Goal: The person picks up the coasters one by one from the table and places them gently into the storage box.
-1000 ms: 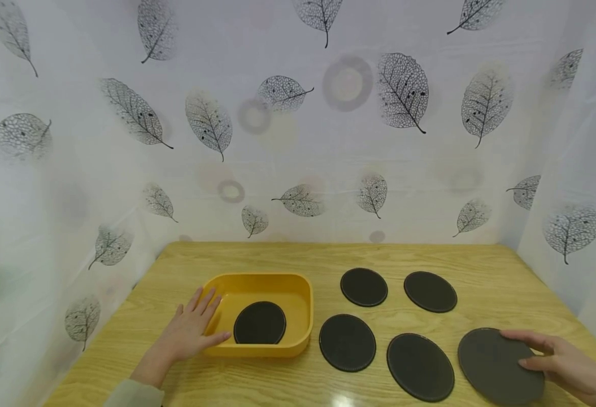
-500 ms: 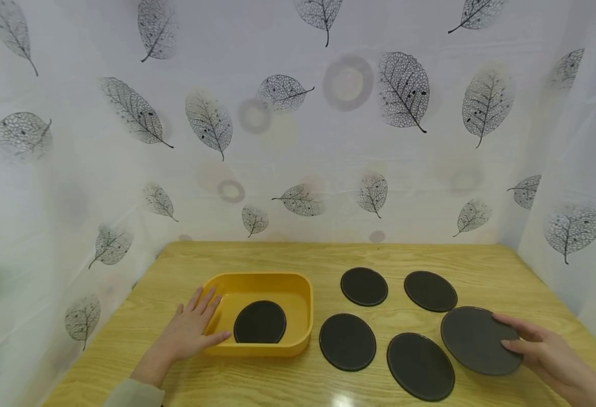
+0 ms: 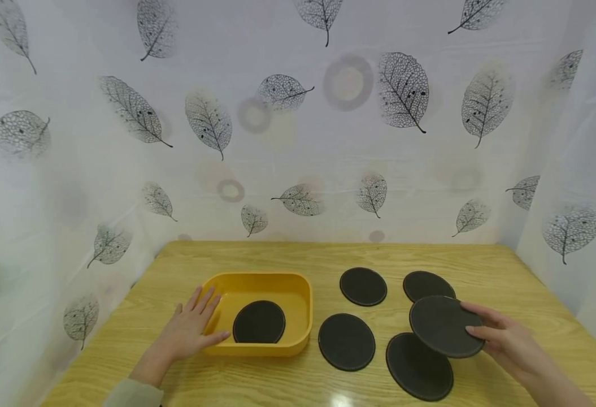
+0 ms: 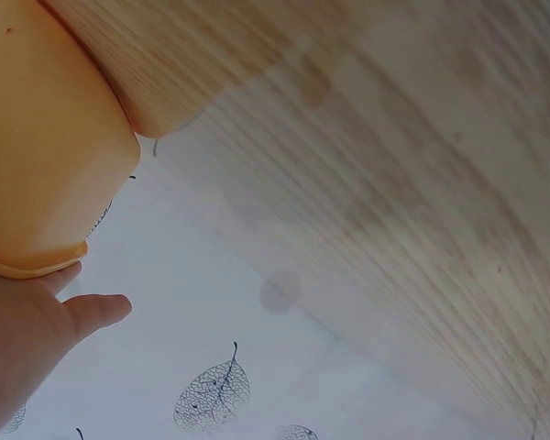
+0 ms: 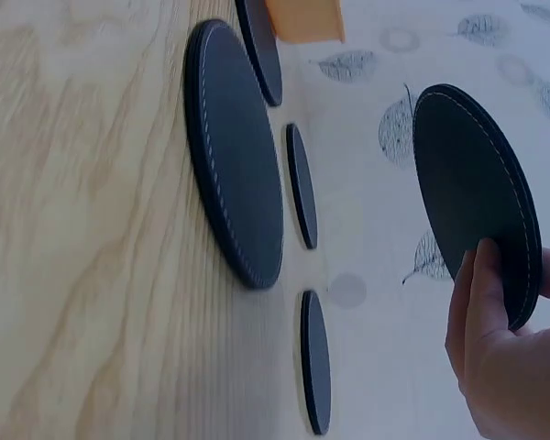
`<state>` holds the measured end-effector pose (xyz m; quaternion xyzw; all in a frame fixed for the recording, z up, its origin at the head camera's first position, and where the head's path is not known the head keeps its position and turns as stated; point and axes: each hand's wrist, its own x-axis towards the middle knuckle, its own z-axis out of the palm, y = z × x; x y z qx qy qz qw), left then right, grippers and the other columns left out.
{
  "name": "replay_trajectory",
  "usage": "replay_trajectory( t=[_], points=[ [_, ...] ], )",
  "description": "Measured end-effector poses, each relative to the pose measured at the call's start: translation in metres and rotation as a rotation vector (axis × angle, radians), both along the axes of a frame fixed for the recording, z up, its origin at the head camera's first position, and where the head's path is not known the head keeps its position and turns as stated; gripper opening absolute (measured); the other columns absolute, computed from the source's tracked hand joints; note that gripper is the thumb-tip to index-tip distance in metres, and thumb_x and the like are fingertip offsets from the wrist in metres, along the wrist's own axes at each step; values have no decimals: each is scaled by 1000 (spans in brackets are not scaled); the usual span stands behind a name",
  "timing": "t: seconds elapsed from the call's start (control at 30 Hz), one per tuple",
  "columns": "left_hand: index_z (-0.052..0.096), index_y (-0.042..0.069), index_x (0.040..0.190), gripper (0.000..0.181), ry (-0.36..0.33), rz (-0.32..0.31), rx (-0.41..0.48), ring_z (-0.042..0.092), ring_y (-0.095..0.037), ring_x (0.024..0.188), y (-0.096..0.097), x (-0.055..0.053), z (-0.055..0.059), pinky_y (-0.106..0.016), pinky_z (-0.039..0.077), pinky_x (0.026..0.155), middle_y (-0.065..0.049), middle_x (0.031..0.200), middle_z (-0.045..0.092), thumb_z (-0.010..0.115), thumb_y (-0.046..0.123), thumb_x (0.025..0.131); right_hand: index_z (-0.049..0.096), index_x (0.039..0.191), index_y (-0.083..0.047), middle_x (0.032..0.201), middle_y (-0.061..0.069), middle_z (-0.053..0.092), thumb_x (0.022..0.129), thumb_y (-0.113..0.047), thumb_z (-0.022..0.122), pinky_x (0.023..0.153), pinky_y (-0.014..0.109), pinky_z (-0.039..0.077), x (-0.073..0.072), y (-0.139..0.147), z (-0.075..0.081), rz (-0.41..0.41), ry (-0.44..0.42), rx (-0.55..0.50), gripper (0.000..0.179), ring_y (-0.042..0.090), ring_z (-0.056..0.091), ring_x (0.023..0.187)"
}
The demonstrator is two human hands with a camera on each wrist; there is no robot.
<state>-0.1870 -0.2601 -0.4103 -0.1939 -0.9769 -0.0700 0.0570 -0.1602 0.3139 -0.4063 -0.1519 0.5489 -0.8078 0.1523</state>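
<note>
Disc (image 3: 442, 325) raised in right hand (image 3: 508, 342)

Left hand (image 3: 188, 330) rests over the tray (image 3: 257, 350)'s left rim, fingers spread, grasping nothing. Inside lies one black disc (image 3: 259, 322). Next, four discs (image 3: 347, 342) lie flat on the table (image 3: 547, 316). Farthest right, fingers and thumb pinch the raised disc, clear of the table.

The person's left hand (image 3: 187, 332) is bare, with slim fingers. Behind it, at the near left, a sleeve (image 3: 134, 393) covers the forearm and ends just short of the wrist. Its cloth is a pale greyish beige, plain and smooth, with a simple, slightly curved edge. The right hand (image 3: 505, 341), also slim-fingered, is bare, and so is the right forearm (image 3: 557, 389) as far as it shows at the near right.
</note>
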Motion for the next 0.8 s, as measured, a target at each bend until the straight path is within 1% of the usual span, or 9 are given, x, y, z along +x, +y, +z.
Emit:
replay_trajectory(
  t=[0.1, 0.23, 0.43, 0.57, 0.67, 0.73, 0.8],
  points=[
    [32, 2, 136, 82, 0, 1, 0, 11, -39, 129, 0, 0, 1, -67, 20, 86, -16, 143, 20, 48, 59, 80, 60, 116, -19, 112, -6, 57, 88, 12, 36, 76, 26, 47, -3, -14, 2, -8, 15, -14, 48, 16, 59, 94],
    [32, 1, 136, 82, 2, 0, -4, 11, -39, 129, 0, 0, 2, -67, 21, 86, -16, 143, 20, 48, 59, 80, 61, 114, -19, 111, -4, 56, 87, 11, 39, 76, 26, 47, -7, -33, 4, -25, 29, -3, 46, 16, 59, 93],
    [30, 3, 138, 82, -25, 8, 1, 8, -39, 130, 0, -1, 2, -67, 19, 87, -15, 144, 18, 48, 58, 80, 61, 110, -21, 109, -2, 54, 87, 8, 44, 75, 26, 47, -14, -61, 10, -35, -11, 33, 42, 15, 59, 91],
    [31, 2, 137, 82, -8, 7, -1, 10, -39, 129, 1, 0, 3, -67, 20, 87, -15, 144, 19, 48, 59, 80, 61, 109, -22, 108, -2, 55, 86, 6, 47, 72, 25, 48, -18, -80, 13, -39, -44, 57, 39, 14, 60, 88],
    [32, 2, 136, 82, -4, 5, -1, 11, -39, 129, 1, 1, 3, -67, 21, 87, -16, 143, 20, 47, 60, 80, 61, 109, -22, 107, -1, 55, 85, 5, 49, 71, 25, 48, -22, -94, 15, -42, -51, 66, 38, 13, 60, 86],
    [31, 2, 137, 83, -9, 8, -2, 11, -39, 129, 1, 1, 3, -67, 20, 87, -16, 143, 19, 47, 60, 80, 61, 109, -21, 108, -1, 54, 85, 6, 49, 70, 26, 48, -24, -103, 15, -42, -48, 61, 38, 13, 60, 86],
    [31, 2, 137, 83, -8, 8, -2, 11, -39, 129, 1, 1, 3, -67, 21, 87, -16, 143, 20, 47, 60, 80, 60, 109, -19, 108, 1, 54, 84, 7, 49, 70, 25, 48, -27, -111, 15, -34, -37, 34, 37, 13, 60, 86]
  ],
)
